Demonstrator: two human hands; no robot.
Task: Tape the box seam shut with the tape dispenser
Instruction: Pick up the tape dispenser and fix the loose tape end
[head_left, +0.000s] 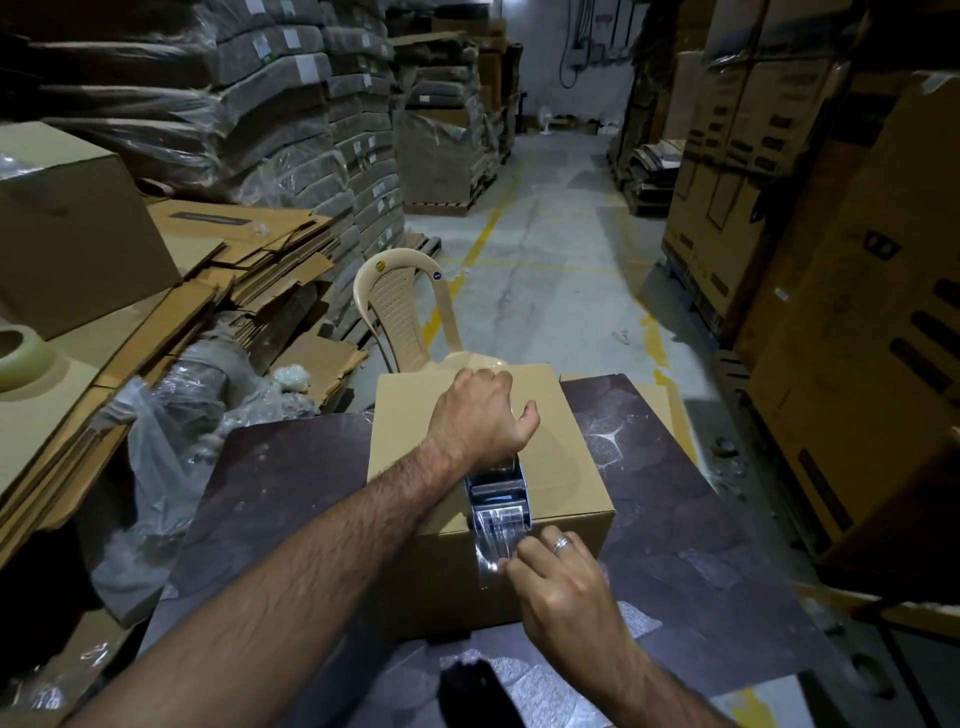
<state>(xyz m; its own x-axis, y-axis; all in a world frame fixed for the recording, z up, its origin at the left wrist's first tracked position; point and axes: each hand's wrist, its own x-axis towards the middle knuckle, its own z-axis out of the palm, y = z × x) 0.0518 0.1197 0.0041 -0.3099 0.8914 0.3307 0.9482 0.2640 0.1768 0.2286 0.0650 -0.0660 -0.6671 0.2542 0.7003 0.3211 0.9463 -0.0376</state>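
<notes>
Warehouse stacks close in on both sides: wrapped bundles and flattened cartons (270, 270) on the left, tall printed cartons on pallets to the right, with a concrete aisle (550, 244) marked in yellow running away between them. Up front stands a dark, mottled bench (291, 493), and behind it a beige plastic chair (400, 312).

On the bench sits the box (415, 436), a plain tan corrugated carton with its top flaps down, clean and unprinted on the faces I can see. The tape dispenser (498, 491) rests on the box top at the near edge, over the middle line where the seam runs; its dark body and clear tape catch the light. A strip of clear tape (488, 551) runs down from it over the near face of the box, glossy and a little wrinkled.

The left hand (480, 415) is clenched around the dispenser's handle, forearm reaching across the bench and box. The right hand (561, 582), a ring on one finger, has its fingertips (511, 564) pressed on the tape strip against the front of the box, grasping nothing.

A tape roll (23, 356) lies on cardboard far left.
</notes>
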